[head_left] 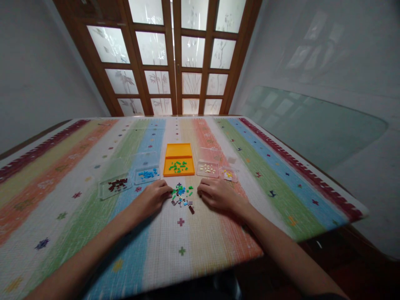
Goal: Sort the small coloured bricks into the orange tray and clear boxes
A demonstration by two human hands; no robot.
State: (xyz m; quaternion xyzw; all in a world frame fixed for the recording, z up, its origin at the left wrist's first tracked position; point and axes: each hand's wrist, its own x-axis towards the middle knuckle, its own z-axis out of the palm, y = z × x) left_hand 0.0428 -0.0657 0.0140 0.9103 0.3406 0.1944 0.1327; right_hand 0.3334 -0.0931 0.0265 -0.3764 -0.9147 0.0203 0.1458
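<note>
A small pile of mixed tiny bricks, green, blue, dark and white, lies on the striped tablecloth between my two hands. My left hand rests on the cloth at the pile's left edge with its fingers curled, the fingertips touching the nearest pieces. My right hand rests at the pile's right edge, fingers also curled under. What either hand pinches, if anything, is hidden. Just beyond the pile stands an orange tray with green bricks in it.
Clear boxes stand in a row: dark red bricks at the left, blue bricks, white bricks, and yellow ones at the right. The table's near edge is close. A wooden glazed door is behind.
</note>
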